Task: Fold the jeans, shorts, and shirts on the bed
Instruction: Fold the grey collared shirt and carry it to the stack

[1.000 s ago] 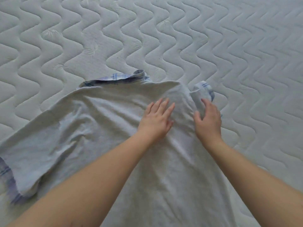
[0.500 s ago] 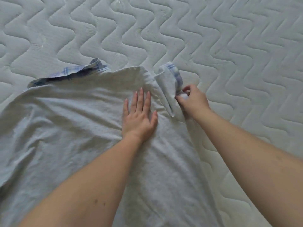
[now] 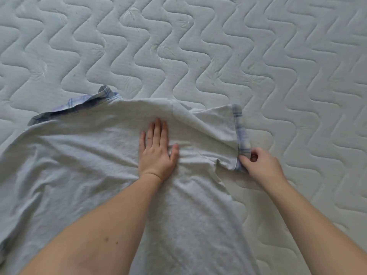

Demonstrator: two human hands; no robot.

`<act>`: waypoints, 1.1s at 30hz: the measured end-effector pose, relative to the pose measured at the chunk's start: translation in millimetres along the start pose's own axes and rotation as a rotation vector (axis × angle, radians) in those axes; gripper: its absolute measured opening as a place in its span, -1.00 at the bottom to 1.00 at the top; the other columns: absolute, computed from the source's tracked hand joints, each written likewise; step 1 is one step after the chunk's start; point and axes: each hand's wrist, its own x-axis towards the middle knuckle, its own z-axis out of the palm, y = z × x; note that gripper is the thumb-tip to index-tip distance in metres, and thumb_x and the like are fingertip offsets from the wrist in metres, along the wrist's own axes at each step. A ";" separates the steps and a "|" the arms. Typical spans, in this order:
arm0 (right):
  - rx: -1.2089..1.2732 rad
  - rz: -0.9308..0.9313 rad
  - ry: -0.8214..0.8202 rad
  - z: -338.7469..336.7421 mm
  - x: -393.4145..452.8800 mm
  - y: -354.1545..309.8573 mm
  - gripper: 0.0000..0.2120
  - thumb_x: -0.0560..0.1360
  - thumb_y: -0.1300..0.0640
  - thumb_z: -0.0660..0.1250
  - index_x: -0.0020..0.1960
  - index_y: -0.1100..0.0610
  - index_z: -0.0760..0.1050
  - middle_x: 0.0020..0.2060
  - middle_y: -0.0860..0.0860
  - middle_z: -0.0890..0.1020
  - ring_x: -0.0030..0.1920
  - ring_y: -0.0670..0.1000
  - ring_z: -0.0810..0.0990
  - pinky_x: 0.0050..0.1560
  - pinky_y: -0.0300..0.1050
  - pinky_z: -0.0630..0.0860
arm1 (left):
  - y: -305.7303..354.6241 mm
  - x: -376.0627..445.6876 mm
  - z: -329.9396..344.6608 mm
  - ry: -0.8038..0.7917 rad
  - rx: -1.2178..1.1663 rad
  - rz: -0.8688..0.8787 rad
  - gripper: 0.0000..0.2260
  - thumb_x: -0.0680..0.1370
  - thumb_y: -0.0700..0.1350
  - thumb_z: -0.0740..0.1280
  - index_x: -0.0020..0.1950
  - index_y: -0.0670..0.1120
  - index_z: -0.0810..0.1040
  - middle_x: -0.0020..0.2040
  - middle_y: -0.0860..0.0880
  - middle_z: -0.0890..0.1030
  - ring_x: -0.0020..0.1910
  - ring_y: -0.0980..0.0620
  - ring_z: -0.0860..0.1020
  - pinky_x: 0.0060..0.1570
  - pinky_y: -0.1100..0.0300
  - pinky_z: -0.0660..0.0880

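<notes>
A light grey shirt [image 3: 83, 165] with a blue plaid collar [image 3: 79, 104] lies back-up on the bed, its neck end away from me. My left hand [image 3: 156, 153] presses flat on the cloth near the right shoulder, fingers straight. The right short sleeve [image 3: 216, 132] is spread out to the right, and my right hand [image 3: 258, 165] pinches its blue plaid cuff [image 3: 241, 135] at the lower corner. The shirt's left side and hem run out of view. No jeans or shorts are visible.
The white quilted mattress [image 3: 218, 46] with a wavy stitch pattern fills the view beyond and to the right of the shirt. My two bare forearms cross the lower part of the view.
My right hand has pulled the sleeve cuff out to the right, unfolding the sleeve flat. The left hand stays pressed on the shirt.
</notes>
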 end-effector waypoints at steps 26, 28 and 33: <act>-0.150 -0.536 0.154 -18.2 90.3 -119.9 -0.58 0.51 -0.10 0.38 0.32 -0.02 0.45 0.16 -0.04 0.55 0.24 0.12 0.42 0.21 0.00 0.24 | -0.7 1.7 3.5 -0.044 0.037 0.010 -0.38 0.56 0.19 0.00 0.61 0.04 0.04 0.61 -0.09 0.01 0.57 -0.06 0.03 0.51 -0.08 -0.11; -0.366 -0.553 -0.021 -22.0 99.2 -126.3 -0.51 0.43 -0.12 0.46 0.31 -0.07 0.43 0.14 -0.03 0.53 0.24 0.11 0.43 0.22 0.00 0.26 | -0.7 2.1 4.6 -0.047 0.045 0.012 -0.37 0.55 0.20 0.00 0.61 0.04 0.03 0.61 -0.10 0.01 0.58 -0.08 0.03 0.51 -0.09 -0.10; -0.315 -0.615 0.105 -38.7 116.7 -142.1 -0.85 0.47 0.11 0.43 0.02 0.10 0.58 -0.01 0.11 0.60 0.07 0.19 0.54 0.07 -0.01 0.35 | -3.8 1.2 9.0 -0.017 0.068 0.058 -0.36 0.52 0.25 0.06 0.59 0.15 0.03 0.60 -0.18 0.03 0.57 -0.16 0.01 0.49 -0.17 -0.02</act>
